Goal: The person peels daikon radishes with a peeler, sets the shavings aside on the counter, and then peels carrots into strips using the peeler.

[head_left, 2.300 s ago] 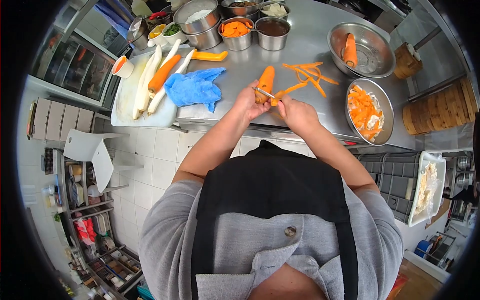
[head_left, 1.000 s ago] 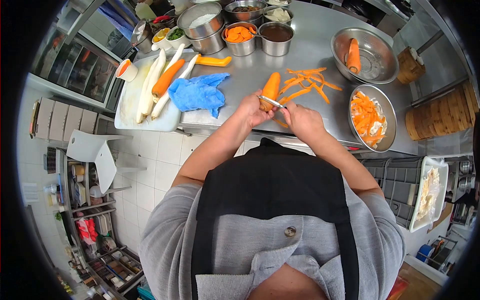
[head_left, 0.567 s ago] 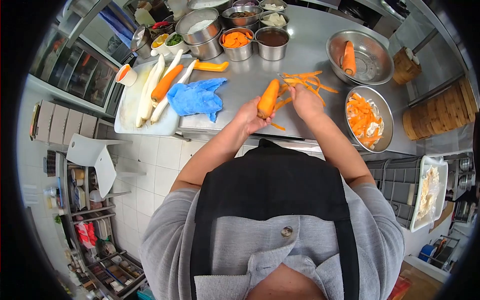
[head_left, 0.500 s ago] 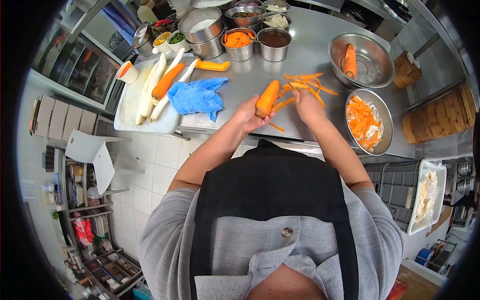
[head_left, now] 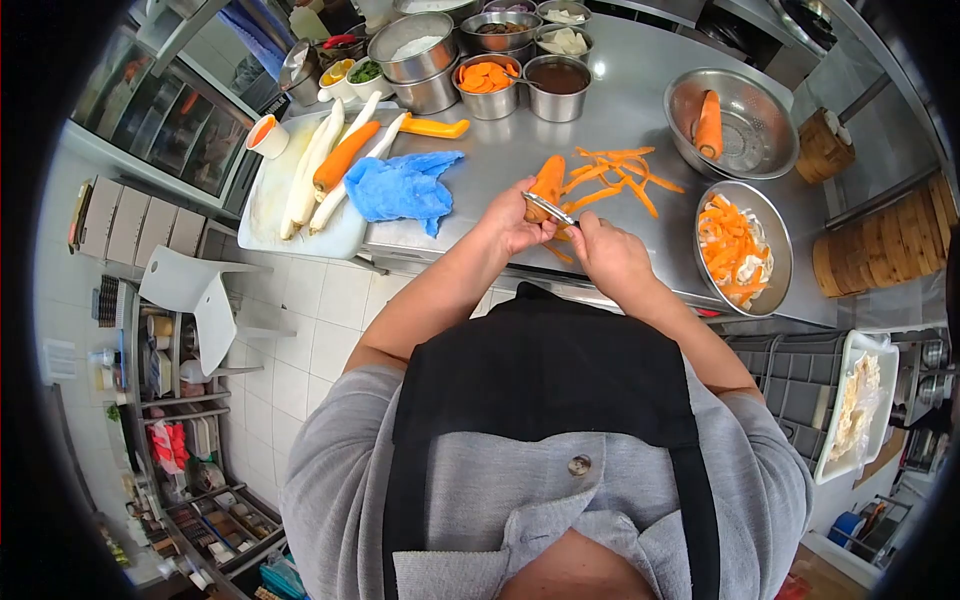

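Observation:
My left hand (head_left: 513,222) is closed around the lower part of an orange carrot (head_left: 549,180), which tilts upward over the front of the steel counter. In my right hand (head_left: 612,250) is a peeler (head_left: 560,213) with a metal head and dark handle. Its head lies across the carrot's near end. Beyond my right hand, long carrot peelings (head_left: 625,172) lie scattered on the counter, and a few more hang or lie just below the carrot.
At left, a white cutting board (head_left: 258,215) bears peeled white roots (head_left: 310,180) and another carrot (head_left: 345,157). Beside it lies a blue cloth (head_left: 402,190). On the right stand a colander (head_left: 780,150) with one carrot and a bowl (head_left: 783,262) of peelings. Steel pots (head_left: 560,105) line the back.
My right hand has moved from the peelings down toward me, bringing the peeler onto the carrot's near end. The carrot has shifted slightly in my left hand. The whole view has moved a little.

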`<state>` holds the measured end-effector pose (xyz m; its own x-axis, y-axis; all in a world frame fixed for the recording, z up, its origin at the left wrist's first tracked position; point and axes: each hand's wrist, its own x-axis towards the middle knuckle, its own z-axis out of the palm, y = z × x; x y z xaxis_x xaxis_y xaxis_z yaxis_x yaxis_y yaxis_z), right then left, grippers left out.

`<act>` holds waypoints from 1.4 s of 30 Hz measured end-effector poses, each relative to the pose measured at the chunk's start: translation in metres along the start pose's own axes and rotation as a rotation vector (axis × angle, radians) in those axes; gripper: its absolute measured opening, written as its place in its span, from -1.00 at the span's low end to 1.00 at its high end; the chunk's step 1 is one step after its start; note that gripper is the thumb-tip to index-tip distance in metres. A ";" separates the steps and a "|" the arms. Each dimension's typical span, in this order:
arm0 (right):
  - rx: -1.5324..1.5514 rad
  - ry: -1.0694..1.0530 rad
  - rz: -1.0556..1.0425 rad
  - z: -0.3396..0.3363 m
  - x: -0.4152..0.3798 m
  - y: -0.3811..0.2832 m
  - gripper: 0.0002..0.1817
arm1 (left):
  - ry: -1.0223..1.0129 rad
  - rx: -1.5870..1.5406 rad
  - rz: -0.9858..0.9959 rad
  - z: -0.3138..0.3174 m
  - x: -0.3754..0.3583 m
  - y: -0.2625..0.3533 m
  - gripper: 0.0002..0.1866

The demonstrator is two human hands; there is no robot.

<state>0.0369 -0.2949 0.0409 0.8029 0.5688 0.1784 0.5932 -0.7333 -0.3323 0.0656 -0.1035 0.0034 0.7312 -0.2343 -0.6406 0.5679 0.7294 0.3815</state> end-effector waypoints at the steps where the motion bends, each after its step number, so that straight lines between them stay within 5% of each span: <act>1: -0.002 -0.012 0.003 -0.003 0.000 -0.002 -0.69 | -0.001 -0.012 0.004 0.000 0.000 -0.001 -0.61; 14: -0.061 -0.286 0.264 0.014 0.069 0.043 -0.55 | -0.027 0.140 -0.007 -0.009 -0.002 -0.024 -0.54; 20: 0.041 -0.217 0.432 0.017 0.081 0.066 -0.53 | -0.120 0.132 -0.024 -0.021 -0.013 -0.016 -0.54; 33: -0.004 -0.067 0.080 -0.001 0.003 -0.003 -0.63 | -0.067 -0.053 0.022 0.000 0.005 -0.008 -0.59; 42: -0.023 -0.096 0.305 0.033 0.054 0.055 -0.57 | -0.030 0.014 0.002 -0.004 -0.002 -0.023 -0.53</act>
<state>0.1106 -0.2923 0.0013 0.9355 0.3531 -0.0147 0.3281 -0.8830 -0.3358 0.0492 -0.1174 -0.0065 0.7435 -0.2518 -0.6196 0.5711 0.7211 0.3923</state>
